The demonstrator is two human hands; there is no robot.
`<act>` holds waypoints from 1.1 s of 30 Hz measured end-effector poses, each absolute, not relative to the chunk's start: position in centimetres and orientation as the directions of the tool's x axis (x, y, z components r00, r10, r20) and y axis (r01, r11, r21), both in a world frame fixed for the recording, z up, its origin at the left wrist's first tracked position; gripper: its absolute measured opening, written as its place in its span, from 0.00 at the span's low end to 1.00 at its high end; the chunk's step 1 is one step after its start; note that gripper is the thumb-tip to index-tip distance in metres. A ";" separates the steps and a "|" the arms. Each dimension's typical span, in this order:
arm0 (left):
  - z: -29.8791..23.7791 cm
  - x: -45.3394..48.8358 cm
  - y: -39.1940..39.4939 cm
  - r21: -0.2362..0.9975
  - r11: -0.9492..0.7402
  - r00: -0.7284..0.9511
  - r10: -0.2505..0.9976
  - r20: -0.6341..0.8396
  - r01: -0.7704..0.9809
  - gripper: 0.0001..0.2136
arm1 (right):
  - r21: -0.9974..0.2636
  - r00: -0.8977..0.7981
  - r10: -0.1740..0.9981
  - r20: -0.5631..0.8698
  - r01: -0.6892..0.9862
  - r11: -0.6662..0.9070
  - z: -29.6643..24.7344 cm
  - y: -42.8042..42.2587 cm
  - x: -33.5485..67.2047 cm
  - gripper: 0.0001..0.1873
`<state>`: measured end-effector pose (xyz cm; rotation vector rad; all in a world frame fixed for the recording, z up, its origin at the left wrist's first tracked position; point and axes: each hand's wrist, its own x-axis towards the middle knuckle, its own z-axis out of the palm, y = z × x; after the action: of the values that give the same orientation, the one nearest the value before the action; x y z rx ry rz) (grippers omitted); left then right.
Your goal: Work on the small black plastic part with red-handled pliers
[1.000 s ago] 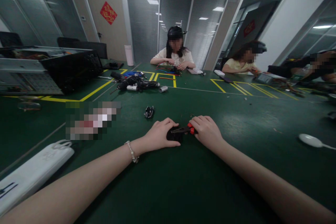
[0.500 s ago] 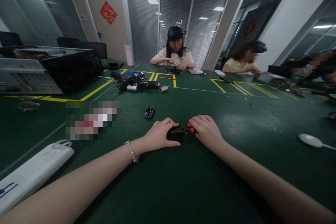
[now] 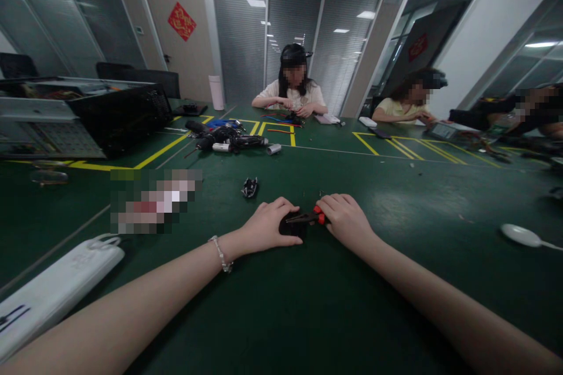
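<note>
On the green table, my left hand (image 3: 275, 221) grips a small flat black part (image 3: 299, 233) between thumb and fingers; what kind of part it is I cannot make out. My right hand (image 3: 346, 215) is closed around the red handles of long-nose pliers (image 3: 303, 218). The dark jaws of the pliers point left and lie over the black part. Whether the jaws pinch anything is too small to see. A black-and-silver piece (image 3: 250, 187) lies beyond my left hand. Tiny screw-like bits (image 3: 321, 193) are just beyond the pliers.
A white power-bank-like case (image 3: 65, 287) lies left of my left forearm, a white spoon-shaped object (image 3: 521, 235) at right. An opened computer case (image 3: 83, 114) stands at far left. Tangled black cables and parts (image 3: 229, 137) lie further back. Co-workers (image 3: 294, 88) sit across the table.
</note>
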<state>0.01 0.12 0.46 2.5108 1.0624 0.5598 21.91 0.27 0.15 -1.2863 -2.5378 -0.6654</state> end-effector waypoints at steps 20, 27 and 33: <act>0.6 0.0 0.0 0.492 -0.633 0.628 0.751 0.203 0.598 0.28 | 0.293 -0.596 0.681 0.425 0.803 0.520 0.2 0.3 21.5 0.19; 0.5 0.0 0.1 0.473 -0.637 0.624 0.753 0.209 0.609 0.29 | 0.315 -0.587 0.704 0.399 0.809 0.496 0.4 0.1 21.5 0.16; 0.6 0.1 0.0 0.472 -0.640 0.629 0.749 0.208 0.606 0.29 | 0.312 -0.588 0.691 0.420 0.809 0.499 0.2 0.2 21.5 0.16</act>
<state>0.10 0.03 0.58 2.4953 1.0821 0.5553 21.50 0.20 0.19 -1.2772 -2.5037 -0.7122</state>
